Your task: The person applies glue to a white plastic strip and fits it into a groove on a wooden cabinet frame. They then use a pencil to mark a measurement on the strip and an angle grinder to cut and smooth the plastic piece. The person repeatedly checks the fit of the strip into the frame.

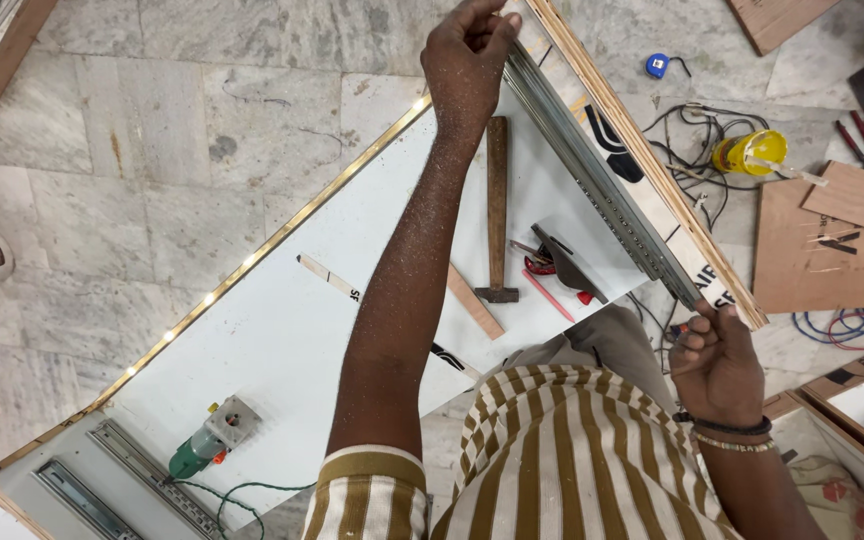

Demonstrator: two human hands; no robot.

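Left hand (467, 50) is grasping the far end of the metal drawer slide (602, 180); right hand (717, 365) is pinching its near end against the plywood panel (652, 160).

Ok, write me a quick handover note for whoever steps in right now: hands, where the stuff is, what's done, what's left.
Left hand: gripping the far end of the metal drawer slide.
Right hand: fingers pinching the near end of the same slide.
The slide lies along the upright plywood side panel of the white board.
On the board: hammer, red pencil, green power tool; two more slides at the near-left corner.
Done: slide is held against the panel.
Left: no screws visible in it, so fixing appears not yet done.
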